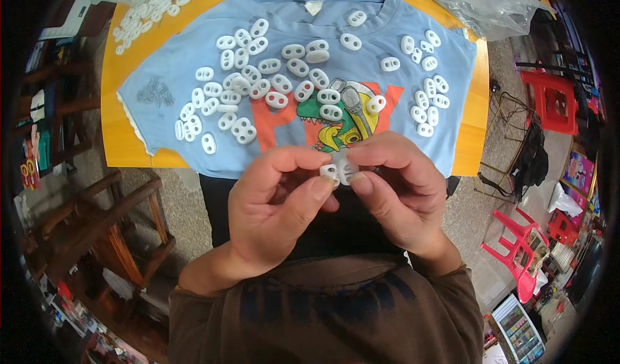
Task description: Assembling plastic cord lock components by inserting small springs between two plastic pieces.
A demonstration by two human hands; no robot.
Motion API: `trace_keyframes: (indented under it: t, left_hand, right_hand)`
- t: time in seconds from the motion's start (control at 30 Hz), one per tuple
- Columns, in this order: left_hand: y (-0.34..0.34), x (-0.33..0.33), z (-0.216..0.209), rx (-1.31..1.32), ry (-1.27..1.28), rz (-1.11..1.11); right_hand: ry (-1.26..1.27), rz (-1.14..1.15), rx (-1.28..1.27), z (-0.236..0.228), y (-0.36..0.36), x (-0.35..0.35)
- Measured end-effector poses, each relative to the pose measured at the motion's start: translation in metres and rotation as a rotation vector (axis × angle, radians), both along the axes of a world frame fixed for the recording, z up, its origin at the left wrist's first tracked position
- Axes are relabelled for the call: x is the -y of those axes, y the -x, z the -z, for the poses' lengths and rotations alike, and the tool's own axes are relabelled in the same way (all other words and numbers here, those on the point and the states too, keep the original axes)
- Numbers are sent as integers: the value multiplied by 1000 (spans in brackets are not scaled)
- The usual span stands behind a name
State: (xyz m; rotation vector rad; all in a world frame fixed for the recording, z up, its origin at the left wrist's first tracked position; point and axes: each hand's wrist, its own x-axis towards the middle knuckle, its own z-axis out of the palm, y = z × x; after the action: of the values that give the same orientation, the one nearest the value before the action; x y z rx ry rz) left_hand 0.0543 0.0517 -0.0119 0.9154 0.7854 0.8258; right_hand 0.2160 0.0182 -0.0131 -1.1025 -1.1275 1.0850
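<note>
Just past the near edge of the table, my two hands meet at the fingertips. Between thumb and forefinger, my left hand (274, 202) pinches a small white two-hole plastic piece (329, 170). A second white plastic piece (347, 170) sits in the pinch of my right hand (403, 193), side by side with the first; whether they are joined I cannot tell. Below them lies a light blue T-shirt (194, 54) with a cartoon dinosaur print (342, 112). Many oval two-hole pieces (269, 66) are scattered over it, and a smaller group (441, 101) lies on its right side.
The shirt is spread on a yellow table (129, 144). A heap of white pieces (145, 15) lies at its far left, with clear plastic bags (478, 6) at the far right. Wooden chairs (116, 235) stand to the left, red plastic stools (549, 102) to the right.
</note>
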Motion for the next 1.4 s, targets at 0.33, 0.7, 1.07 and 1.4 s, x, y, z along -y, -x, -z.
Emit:
trace_keyframes:
  t: [0.33, 0.7, 1.07, 1.4]
  left_hand:
    - [2, 4, 5, 28, -76, 20]
    - [4, 7, 6, 3, -198, 104]
    - [8, 8, 8, 101, -222, 146]
    - [10, 11, 10, 105, -212, 137]
  right_hand:
    - [-191, -7, 331, 0, 0, 2]
    - [-186, -79, 303, -1, -3, 4]
    - [-175, -171, 290, -6, -9, 2]
    - [-196, -207, 239, -2, -11, 3]
